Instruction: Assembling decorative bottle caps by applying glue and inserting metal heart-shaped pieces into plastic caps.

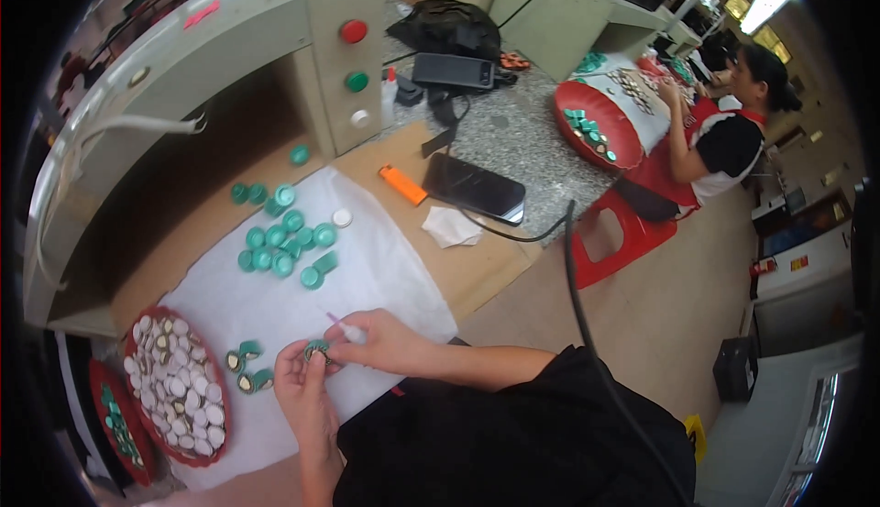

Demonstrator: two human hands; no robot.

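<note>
Green piece (317, 352) in left hand (302, 388), inside sheet (371, 264) edges

Fingers of the left hand (301, 377) and right hand (380, 342) cover part of the small green cup (317, 351), so its whole shape can't be seen. The right hand also hides part of the white tube (351, 332). Bits in the red plate (139, 474) at far left are blurry and too tiny to tell. The black shirt (513, 424) hides some of the white sheet (376, 241). The black cord (594, 342) gets cut off at the bottom edge.
</note>
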